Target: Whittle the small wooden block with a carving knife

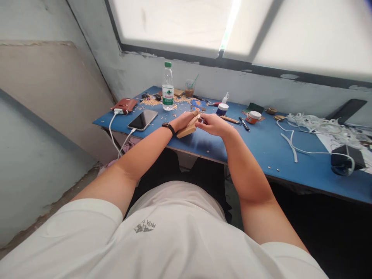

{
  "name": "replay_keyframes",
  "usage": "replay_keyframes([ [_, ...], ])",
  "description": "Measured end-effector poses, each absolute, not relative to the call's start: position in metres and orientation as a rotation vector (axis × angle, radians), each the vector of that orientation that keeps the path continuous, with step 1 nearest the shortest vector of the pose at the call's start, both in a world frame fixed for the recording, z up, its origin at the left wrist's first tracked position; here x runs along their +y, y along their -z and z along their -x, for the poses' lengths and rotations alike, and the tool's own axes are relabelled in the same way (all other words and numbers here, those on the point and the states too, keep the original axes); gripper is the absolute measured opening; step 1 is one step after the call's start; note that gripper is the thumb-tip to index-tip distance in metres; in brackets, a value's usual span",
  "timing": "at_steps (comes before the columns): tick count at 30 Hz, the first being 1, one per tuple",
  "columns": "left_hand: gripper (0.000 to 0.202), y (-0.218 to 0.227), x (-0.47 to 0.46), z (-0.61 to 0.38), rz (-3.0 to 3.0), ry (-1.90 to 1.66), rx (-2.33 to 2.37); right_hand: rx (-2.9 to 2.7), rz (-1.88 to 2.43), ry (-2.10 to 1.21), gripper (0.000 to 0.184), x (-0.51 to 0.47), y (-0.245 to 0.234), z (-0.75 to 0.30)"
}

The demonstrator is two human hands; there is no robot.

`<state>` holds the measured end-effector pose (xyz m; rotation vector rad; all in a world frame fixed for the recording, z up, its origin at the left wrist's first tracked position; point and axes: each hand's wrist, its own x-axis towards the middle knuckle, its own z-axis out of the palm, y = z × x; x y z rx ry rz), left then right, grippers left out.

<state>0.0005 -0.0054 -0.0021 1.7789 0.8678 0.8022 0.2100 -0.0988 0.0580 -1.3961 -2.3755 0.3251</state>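
My left hand (186, 119), with a black band at its wrist, is closed around a pale piece of wood (186, 131) above the front edge of the blue table. One end of the wood sticks out toward me, blocky and flat-sided; the fingers cover part of the rest. Close against its right side is my right hand (215, 123), fingers curled around a small carving tool (203, 120). Most of that tool is hidden by the hand, so its tip cannot be made out.
Wood shavings (152, 100) lie behind a water bottle (167, 91). A charging phone (143, 120) and brown pouch (124, 104) are left. A blue-labelled jar (222, 109), orange jar (254, 116) and pen (244, 123) stand or lie right, before tangled white strips (316, 126) and a cable.
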Motion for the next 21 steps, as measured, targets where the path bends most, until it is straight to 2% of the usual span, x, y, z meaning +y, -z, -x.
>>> replay_keyframes([
  [5, 0.05, -0.002, -0.009, -0.003, -1.571, -0.797, 0.964, -2.383, 1.468, -0.325, 0.046, -0.096, -0.059, -0.212],
  [9, 0.045, -0.003, -0.01, 0.003, -1.768, -0.781, 0.963, -2.381, 1.526, -0.336, 0.046, -0.095, -0.06, -0.213],
  [21, 0.048, -0.017, -0.024, 0.006, -1.841, -0.806, 1.022, -2.331, 1.701, -0.091, 0.056, -0.079, -0.054, -0.209],
])
